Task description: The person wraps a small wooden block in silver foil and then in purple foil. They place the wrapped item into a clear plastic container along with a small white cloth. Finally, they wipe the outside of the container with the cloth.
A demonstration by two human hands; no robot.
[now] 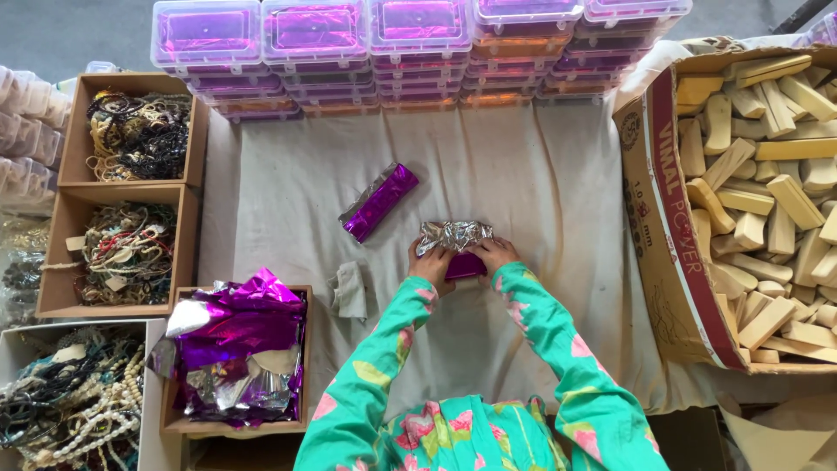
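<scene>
1. Head view: left hand (431, 264) and right hand (494, 255) both gripping a block half-wrapped in purple foil (457, 247), pinned on the cloth (540, 192), seemingly for folding.
2. Just beyond the left hand: a finished purple packet (379, 201).
3. Right of the right hand: a red-striped carton (667, 201) of wooden blocks (767, 166).

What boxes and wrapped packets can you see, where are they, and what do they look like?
Cardboard carton: right side, brown with a red printed band, full of pale wooden blocks.
Clear plastic boxes: stacked along the top, purple and orange inside.
Wrapped packet: middle of the cloth, long, shiny purple.
Half-wrapped packet: between the left hand and right hand, purple and silver foil.
</scene>
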